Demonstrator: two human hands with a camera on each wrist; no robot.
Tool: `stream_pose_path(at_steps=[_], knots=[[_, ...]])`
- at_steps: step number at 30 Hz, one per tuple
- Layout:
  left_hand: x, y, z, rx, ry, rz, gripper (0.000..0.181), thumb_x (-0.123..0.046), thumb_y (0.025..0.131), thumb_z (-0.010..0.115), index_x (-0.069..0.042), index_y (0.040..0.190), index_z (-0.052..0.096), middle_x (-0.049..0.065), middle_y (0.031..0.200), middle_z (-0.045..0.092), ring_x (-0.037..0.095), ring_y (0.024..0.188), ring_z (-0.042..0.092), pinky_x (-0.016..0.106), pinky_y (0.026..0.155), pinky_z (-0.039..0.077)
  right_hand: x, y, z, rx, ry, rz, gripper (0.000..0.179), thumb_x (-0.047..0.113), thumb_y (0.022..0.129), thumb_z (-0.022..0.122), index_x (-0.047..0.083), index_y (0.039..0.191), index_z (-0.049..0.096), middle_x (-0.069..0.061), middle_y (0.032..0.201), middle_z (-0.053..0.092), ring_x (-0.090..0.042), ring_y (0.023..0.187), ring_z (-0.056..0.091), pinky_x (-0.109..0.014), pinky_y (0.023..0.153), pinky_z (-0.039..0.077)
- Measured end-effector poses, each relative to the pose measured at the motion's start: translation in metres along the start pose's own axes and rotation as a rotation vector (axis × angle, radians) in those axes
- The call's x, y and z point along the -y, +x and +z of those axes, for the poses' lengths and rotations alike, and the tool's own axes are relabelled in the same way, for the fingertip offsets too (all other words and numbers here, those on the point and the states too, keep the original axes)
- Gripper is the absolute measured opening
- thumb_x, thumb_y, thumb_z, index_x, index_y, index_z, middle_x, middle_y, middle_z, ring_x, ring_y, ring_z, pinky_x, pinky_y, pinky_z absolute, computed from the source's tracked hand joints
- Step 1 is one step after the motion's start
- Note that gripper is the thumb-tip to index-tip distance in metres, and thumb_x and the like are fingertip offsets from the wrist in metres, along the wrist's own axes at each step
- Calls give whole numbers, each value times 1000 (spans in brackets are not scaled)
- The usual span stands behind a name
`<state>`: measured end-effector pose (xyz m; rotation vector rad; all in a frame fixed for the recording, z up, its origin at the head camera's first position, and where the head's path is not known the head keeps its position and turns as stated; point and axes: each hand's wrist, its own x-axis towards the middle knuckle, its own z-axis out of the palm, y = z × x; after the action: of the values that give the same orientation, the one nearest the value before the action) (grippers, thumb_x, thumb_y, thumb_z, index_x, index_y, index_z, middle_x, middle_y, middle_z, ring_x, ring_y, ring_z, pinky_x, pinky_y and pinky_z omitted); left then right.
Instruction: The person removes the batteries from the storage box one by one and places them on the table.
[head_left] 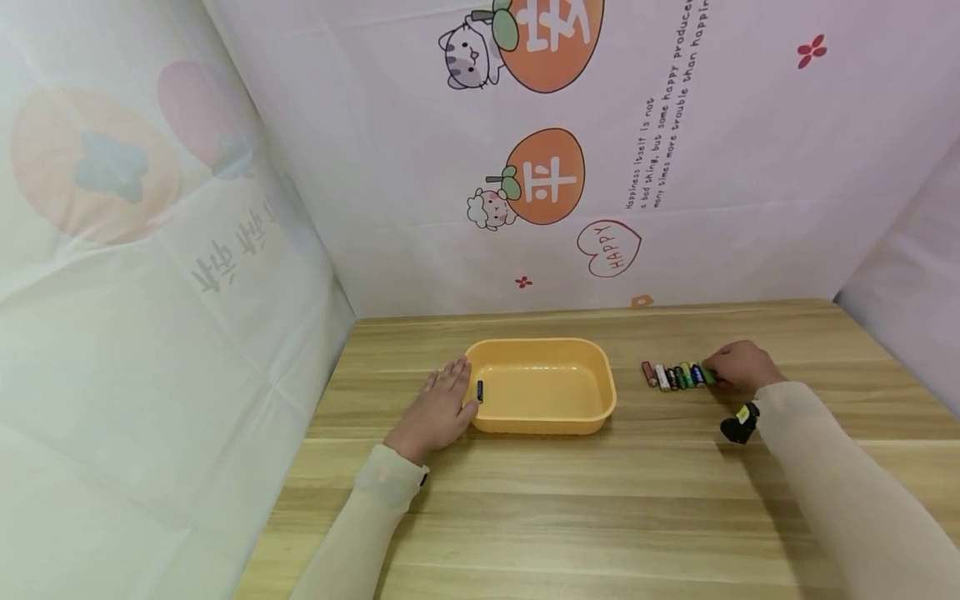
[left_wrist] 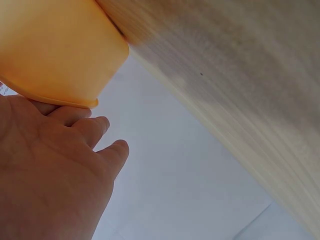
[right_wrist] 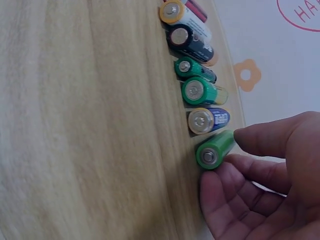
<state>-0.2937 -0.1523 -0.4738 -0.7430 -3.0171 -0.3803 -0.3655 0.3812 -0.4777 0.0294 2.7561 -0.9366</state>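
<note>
My left hand (head_left: 438, 408) rests with extended fingers on the left rim of a yellow plastic tub (head_left: 540, 426). In the left wrist view, the fingers (left_wrist: 95, 131) lie against the tub's rim. Inside the tub, by its left wall, is one small dark battery (head_left: 480, 391). At the right end of a row of several batteries, my right hand (head_left: 742, 367) pinches a green battery (right_wrist: 216, 149) between thumb and fingers. Beside it lie a blue-and-gold battery (right_wrist: 210, 120), a green one (right_wrist: 200, 91), a black one (right_wrist: 192, 42) and a white one (right_wrist: 186, 19).
The wooden table (head_left: 525, 508) carries the tub and the row, with the row to the tub's right. A printed white cloth (head_left: 420, 208) hangs behind the table, and more cloth hangs at both sides. A black strap piece (head_left: 739, 424) hangs at the right wrist.
</note>
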Motion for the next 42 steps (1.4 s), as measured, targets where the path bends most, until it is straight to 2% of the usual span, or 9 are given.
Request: stream_pose_path(at_steps=[5, 11, 15, 17, 20, 25, 30, 37, 42], knots=[[1, 0, 0, -16, 16, 10, 68, -45, 104, 23, -2, 155, 13, 10, 161, 7, 29, 147, 11, 48, 117, 9, -2, -2, -3, 14, 58, 18, 45, 26, 93, 57, -15, 109, 64, -11, 87, 67, -20, 74, 64, -35, 66, 56], [2, 0, 1, -16, 9, 11, 70, -49, 103, 19, -2, 155, 13, 10, 161, 6, 28, 147, 10, 47, 117, 8, 0, -8, -9, 30, 1, -23, 45, 29, 97, 52, -13, 107, 64, -7, 79, 65, -20, 70, 62, -37, 65, 52], [3, -1, 2, -9, 7, 6, 70, -48, 103, 19, -2, 155, 13, 9, 161, 6, 27, 147, 9, 46, 117, 8, 7, -12, -11, 33, -3, -51, 47, 29, 99, 49, -15, 112, 61, -9, 75, 63, -23, 69, 59, -37, 66, 49], [3, -2, 2, -9, 6, 7, 70, -49, 103, 19, -2, 155, 13, 10, 161, 7, 27, 147, 10, 47, 117, 8, 11, -14, -11, 29, 10, -60, 51, 30, 100, 49, -18, 118, 57, -13, 81, 65, -23, 72, 62, -39, 67, 52], [3, -2, 3, -7, 9, 6, 70, -49, 103, 19, -1, 155, 13, 10, 161, 7, 28, 147, 10, 47, 117, 8, 18, -17, -11, 18, 35, -74, 56, 29, 100, 49, -20, 126, 50, -25, 98, 65, -26, 80, 67, -43, 72, 56], [3, -2, 3, -3, 5, -5, 67, -43, 104, 26, -1, 155, 13, 10, 161, 7, 26, 147, 9, 46, 117, 7, 30, -19, -9, 4, 97, -86, 55, 28, 101, 49, -18, 131, 47, -37, 123, 53, -38, 98, 65, -44, 78, 56], [2, -2, 3, -2, -9, -11, 65, -39, 105, 31, -1, 155, 13, 12, 161, 7, 26, 147, 8, 46, 117, 6, 42, -21, -8, 2, 136, -96, 54, 26, 101, 51, -18, 132, 47, -38, 128, 49, -46, 107, 58, -45, 82, 55], [0, -3, -1, 6, 6, 0, 70, -48, 104, 18, -1, 155, 10, 12, 161, 6, 28, 147, 8, 46, 117, 7, 60, -28, -12, 12, 114, -123, 54, 27, 102, 50, -17, 133, 46, -37, 128, 49, -47, 109, 56, -46, 82, 55], [-1, -2, -2, 0, 8, 14, 70, -49, 104, 17, -1, 155, 11, 15, 161, 9, 30, 147, 9, 47, 117, 9, 67, -31, -13, 4, 95, -137, 51, 27, 102, 50, -16, 131, 49, -36, 126, 51, -45, 107, 57, -46, 82, 55]])
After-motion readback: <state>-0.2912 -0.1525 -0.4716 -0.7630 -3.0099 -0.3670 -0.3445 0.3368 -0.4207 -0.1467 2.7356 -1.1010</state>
